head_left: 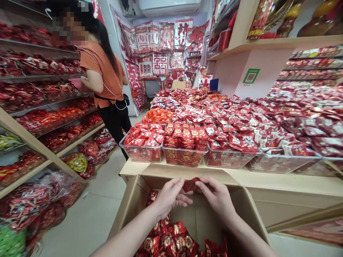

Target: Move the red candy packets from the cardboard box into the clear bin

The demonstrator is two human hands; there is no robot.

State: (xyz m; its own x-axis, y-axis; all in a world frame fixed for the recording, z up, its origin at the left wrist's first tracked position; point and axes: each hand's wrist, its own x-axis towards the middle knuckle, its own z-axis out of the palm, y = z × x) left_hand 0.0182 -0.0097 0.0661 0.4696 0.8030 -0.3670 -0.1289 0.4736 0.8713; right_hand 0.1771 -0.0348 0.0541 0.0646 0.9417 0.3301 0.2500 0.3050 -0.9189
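Both my hands are over an open cardboard box, with one small dark red packet between them. My left hand pinches the packet's left end between thumb and forefinger, its other fingers loosely curled. At the right end, my right hand grips the same packet with thumb and fingers. Shiny red packets with gold print lie heaped in the bottom of the box, mostly to the left and near side. My forearms hide part of the box.
Clear plastic bins full of red packets line the counter beyond the box. A person in an orange shirt stands by the shelves on the left. Bagged packets lie on the floor. An overhead shelf juts in at upper right.
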